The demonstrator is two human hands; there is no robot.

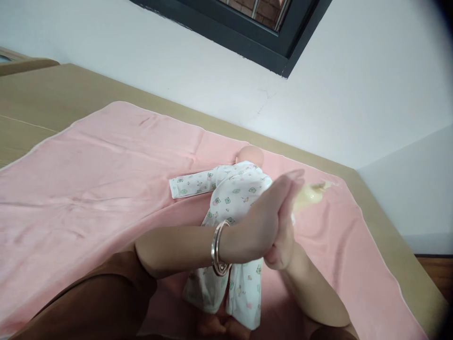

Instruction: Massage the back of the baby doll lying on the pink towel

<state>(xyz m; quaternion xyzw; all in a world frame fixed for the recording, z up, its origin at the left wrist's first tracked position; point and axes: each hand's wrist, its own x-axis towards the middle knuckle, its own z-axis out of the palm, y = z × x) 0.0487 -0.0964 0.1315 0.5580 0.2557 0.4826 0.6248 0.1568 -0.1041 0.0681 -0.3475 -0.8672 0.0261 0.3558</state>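
A baby doll (pixel 249 156) in a white printed onesie (pixel 231 193) lies on a pink towel (pixel 99 179), head toward the wall, one sleeve stretched left. Above its torso my left hand (pixel 264 219) and my right hand (pixel 285 231) are pressed palm to palm, fingers stretched out flat, nothing visible between them. A metal bangle (pixel 219 248) sits on my left wrist. A pale yellowish object (pixel 311 192) lies blurred on the towel just beyond my fingertips.
The towel covers a beige wooden table (pixel 42 99) that runs along a white wall (pixel 354 94). A dark window frame (pixel 247 33) is above. My brown sleeve (pixel 99 302) is at the lower left. The table's right edge drops to a wooden floor (pixel 437 274).
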